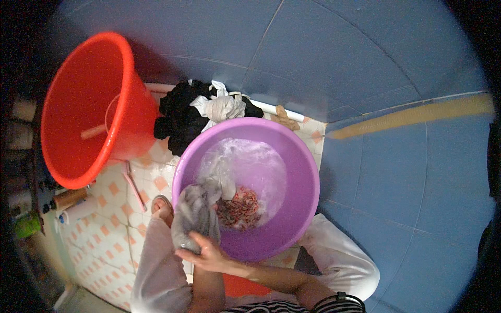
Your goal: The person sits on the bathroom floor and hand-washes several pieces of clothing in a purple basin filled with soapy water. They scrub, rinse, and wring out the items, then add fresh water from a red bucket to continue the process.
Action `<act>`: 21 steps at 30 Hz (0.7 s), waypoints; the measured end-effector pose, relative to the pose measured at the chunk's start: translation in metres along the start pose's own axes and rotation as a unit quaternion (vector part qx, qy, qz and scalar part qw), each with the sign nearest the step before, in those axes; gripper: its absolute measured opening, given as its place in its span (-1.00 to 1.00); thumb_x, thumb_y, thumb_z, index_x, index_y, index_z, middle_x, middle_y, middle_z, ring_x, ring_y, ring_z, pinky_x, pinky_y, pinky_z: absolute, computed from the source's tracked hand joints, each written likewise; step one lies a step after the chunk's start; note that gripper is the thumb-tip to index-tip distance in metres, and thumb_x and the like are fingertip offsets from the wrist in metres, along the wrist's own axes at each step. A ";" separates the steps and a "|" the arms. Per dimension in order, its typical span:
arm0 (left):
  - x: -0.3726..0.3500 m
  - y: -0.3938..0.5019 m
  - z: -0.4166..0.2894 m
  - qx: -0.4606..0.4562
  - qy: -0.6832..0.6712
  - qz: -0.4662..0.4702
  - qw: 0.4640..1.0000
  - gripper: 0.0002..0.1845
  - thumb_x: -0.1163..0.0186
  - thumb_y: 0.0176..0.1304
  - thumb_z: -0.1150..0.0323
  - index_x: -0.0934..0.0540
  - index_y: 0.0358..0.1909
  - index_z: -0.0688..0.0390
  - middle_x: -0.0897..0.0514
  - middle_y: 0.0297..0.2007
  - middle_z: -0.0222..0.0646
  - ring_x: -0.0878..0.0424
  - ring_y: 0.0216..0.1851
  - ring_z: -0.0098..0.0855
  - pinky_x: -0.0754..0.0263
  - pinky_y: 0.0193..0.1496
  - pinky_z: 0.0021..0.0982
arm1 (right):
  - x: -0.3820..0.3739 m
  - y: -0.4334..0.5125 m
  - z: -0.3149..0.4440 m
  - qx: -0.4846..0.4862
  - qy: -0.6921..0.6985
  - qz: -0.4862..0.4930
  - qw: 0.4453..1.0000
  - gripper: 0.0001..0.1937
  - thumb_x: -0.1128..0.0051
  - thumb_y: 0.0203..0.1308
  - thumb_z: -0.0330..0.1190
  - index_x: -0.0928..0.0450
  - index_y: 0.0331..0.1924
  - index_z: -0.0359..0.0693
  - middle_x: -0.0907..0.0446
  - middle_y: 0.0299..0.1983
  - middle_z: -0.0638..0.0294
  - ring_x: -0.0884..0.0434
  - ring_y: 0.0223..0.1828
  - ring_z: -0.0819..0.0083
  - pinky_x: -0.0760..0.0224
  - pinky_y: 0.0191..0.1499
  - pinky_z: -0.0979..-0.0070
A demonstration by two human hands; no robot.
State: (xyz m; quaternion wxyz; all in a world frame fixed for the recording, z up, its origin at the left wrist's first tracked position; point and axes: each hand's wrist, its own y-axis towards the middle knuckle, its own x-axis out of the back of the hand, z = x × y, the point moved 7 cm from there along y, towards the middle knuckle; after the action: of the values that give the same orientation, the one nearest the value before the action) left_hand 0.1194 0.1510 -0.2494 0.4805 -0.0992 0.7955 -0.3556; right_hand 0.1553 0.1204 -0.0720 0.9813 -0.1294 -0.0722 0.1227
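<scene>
A wet grey cloth (193, 219) hangs over the left rim of a purple plastic basin (301, 195). My right hand (205, 252) grips its lower end between thumb and fingers. My left forearm runs up beneath the cloth, which covers most of my left hand; what looks like a fingertip (215, 207) shows at its right edge, against the fabric. Inside the basin, a paler wet cloth (221, 176) lies in sudsy water (258, 156). Beside it is a bunched red-and-white patterned cloth (240, 209).
A large red plastic tub (131, 113) stands at left, holding a handled object (94, 132). Black clothes (182, 117) and a whitish garment (225, 107) lie behind the basin. A pink stick-like object (135, 187) is on the tiled floor. Blue walls (375, 168) close in; a yellowish hose (411, 115) runs along the right.
</scene>
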 end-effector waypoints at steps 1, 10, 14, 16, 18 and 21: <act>0.004 -0.003 -0.005 -0.017 0.018 -0.006 1.000 -0.61 -0.08 0.11 0.24 -0.40 -0.05 0.23 -0.49 -0.13 -0.29 -0.42 -0.09 -0.38 -0.37 -0.10 -0.42 | 0.006 0.016 0.007 0.039 -0.138 0.019 0.990 -0.53 -0.18 -0.11 -0.08 -0.42 -0.19 -0.26 -0.42 -0.12 -0.07 -0.38 -0.02 0.08 -0.19 0.05 0.24; -0.061 -0.013 -0.048 -0.196 0.106 -0.055 0.973 -0.67 -0.12 0.12 0.38 -0.45 -0.06 0.21 -0.54 -0.24 -0.42 -0.45 -0.18 -0.52 -0.32 -0.08 -0.53 | 0.218 0.053 -0.168 -0.104 -0.490 -0.210 0.840 -0.74 0.05 0.03 -0.26 -0.40 -0.25 -0.24 -0.45 -0.22 -0.01 -0.48 -0.23 0.00 -0.34 -0.22 0.12; -0.027 -0.009 -0.027 -0.081 0.226 -0.124 0.963 -0.34 -0.12 0.12 0.21 -0.11 0.25 0.05 -0.14 0.23 -0.37 -0.16 0.17 -0.36 -0.07 0.14 -0.17 | 0.276 0.010 -0.231 -0.259 -0.200 -0.351 0.877 -0.54 -0.04 -0.01 -0.15 -0.34 -0.03 -0.20 -0.41 -0.08 -0.08 -0.39 -0.04 -0.03 -0.23 0.00 0.11; -0.023 -0.004 0.002 -0.003 0.169 -0.084 0.982 -0.29 -0.05 0.13 0.04 0.00 0.28 -0.09 0.01 0.28 -0.40 -0.02 0.25 -0.25 0.01 0.17 -0.09 | 0.243 0.032 -0.277 -0.217 -0.281 -0.349 0.867 -0.46 -0.04 0.03 -0.23 -0.19 0.13 -0.16 -0.28 0.08 0.01 -0.40 0.00 0.13 -0.27 0.01 0.23; -0.017 0.001 0.014 0.034 0.084 -0.069 0.993 -0.36 0.04 0.16 -0.05 -0.06 0.26 -0.15 -0.05 0.26 -0.41 -0.05 0.22 -0.21 -0.04 0.14 -0.04 | 0.182 0.067 -0.265 -0.246 -0.160 -0.256 0.921 -0.36 -0.13 0.00 -0.27 -0.11 0.20 -0.16 -0.25 0.13 0.03 -0.39 0.02 0.17 -0.32 0.00 0.25; -0.039 -0.011 0.000 0.041 0.001 -0.026 0.999 -0.21 0.11 0.09 -0.24 0.03 0.29 -0.08 0.01 0.27 -0.30 -0.04 0.24 -0.16 0.06 0.22 -0.04 | 0.099 0.075 -0.150 -0.201 0.154 -0.115 0.960 -0.50 -0.21 -0.08 -0.34 -0.33 0.02 -0.23 -0.42 -0.06 0.13 -0.46 -0.09 0.35 -0.37 -0.09 0.42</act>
State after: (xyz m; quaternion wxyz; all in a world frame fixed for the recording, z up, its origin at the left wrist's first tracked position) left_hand 0.1373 0.1627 -0.2146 0.4740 -0.0996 0.7776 -0.4009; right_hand 0.2591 0.1807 -0.2245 0.9417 -0.3324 0.0421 -0.0296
